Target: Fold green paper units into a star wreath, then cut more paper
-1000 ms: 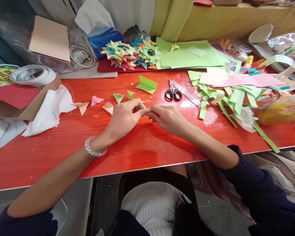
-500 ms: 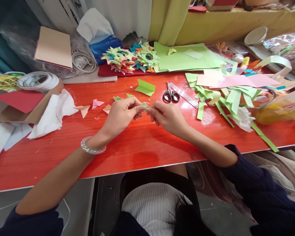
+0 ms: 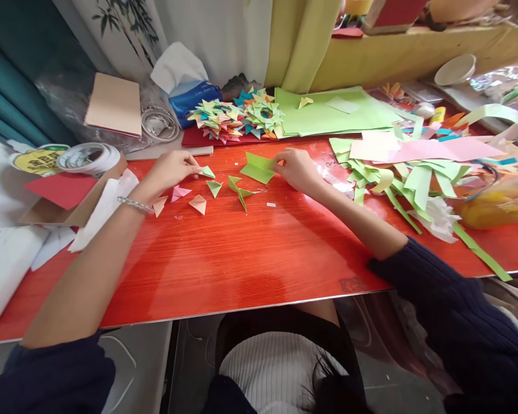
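Note:
My left hand [image 3: 176,169], a beaded bracelet on its wrist, has its fingertips pinched at the edge of a small folded light-green paper piece [image 3: 206,171] on the red table. My right hand [image 3: 297,168] pinches the right edge of a creased bright-green paper [image 3: 258,167], which stands partly open along its fold. Between and below the hands lie a folded green triangle [image 3: 214,187], a winged green folded piece [image 3: 239,191], a peach piece [image 3: 198,203] and a pink piece [image 3: 180,192]. Another peach piece [image 3: 159,206] lies beside my left wrist.
Two paper-star wreaths [image 3: 218,119] and green sheets [image 3: 332,112] lie at the back. Cut paper strips [image 3: 414,172] heap up on the right. At left stands a box [image 3: 75,213] with tape rolls [image 3: 88,156]. A tissue pack [image 3: 194,100] stands behind.
My hands have moved apart from the middle. The left has carried the small folded green piece leftward; the right has reached the creased green paper. The scissors are now hidden behind my right hand.

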Available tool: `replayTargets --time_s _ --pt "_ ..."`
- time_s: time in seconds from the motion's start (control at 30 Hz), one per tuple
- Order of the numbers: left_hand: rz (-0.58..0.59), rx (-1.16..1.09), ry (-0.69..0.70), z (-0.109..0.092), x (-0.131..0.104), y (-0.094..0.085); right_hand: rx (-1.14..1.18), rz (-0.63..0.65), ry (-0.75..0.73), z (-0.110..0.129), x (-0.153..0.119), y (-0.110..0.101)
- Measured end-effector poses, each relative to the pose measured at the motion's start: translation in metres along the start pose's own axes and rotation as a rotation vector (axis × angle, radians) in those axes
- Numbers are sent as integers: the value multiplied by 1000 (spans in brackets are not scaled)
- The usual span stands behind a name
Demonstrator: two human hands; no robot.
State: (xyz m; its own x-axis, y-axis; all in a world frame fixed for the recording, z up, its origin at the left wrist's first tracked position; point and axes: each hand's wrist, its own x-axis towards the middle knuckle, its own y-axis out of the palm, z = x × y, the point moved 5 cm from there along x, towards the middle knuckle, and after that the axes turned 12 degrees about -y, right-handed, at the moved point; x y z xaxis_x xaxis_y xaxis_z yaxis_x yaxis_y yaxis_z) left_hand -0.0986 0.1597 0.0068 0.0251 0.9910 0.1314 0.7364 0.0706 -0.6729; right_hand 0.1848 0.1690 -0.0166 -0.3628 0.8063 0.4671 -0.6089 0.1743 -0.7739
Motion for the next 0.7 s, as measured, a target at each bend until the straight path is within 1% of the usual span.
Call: replayTargets --time_s 0.07,0.1,0.13,0.17,0.2,0.27,0.3,0.33,0.37,0.4,0.47,0.57,0.63,0.7 --pt "38 162 -39 -6 2 -1 62 -67 25 7 -4 -11" --pt "16 238 -54 -13 2 -4 105 -114 33 12 -7 -19" --pt "-10 281 -36 -22 2 -7 149 -157 40 18 -10 -26" --pt "-90 275 -21 -32 1 -11 192 -188 47 24 -14 -32" --pt "-194 226 -5 -43 -2 -14 226 -208 52 30 -18 -36" --pt "-195 57 15 -60 -10 -4 282 -215 50 44 -26 -38" --pt "-108 -63 1 -66 -16 8 309 -210 42 51 -29 -37" --pt "14 -190 -32 -70 -23 22 334 -196 30 58 -32 -36" --pt "64 -295 -71 -73 -31 33 357 -176 16 65 -35 -33" --pt "101 -356 -77 -76 -40 42 382 -151 6 71 -38 -31" --pt "107 -404 -36 -82 -57 52 461 -78 13 79 -43 -25" --pt "118 -423 12 -87 -76 54 729 52 75 85 -49 -16" --pt "102 -472 -12 -87 -82 50 950 135 136 87 -53 -11" --pt "87 -553 -36 -88 -85 45 1126 171 207 88 -55 -9"
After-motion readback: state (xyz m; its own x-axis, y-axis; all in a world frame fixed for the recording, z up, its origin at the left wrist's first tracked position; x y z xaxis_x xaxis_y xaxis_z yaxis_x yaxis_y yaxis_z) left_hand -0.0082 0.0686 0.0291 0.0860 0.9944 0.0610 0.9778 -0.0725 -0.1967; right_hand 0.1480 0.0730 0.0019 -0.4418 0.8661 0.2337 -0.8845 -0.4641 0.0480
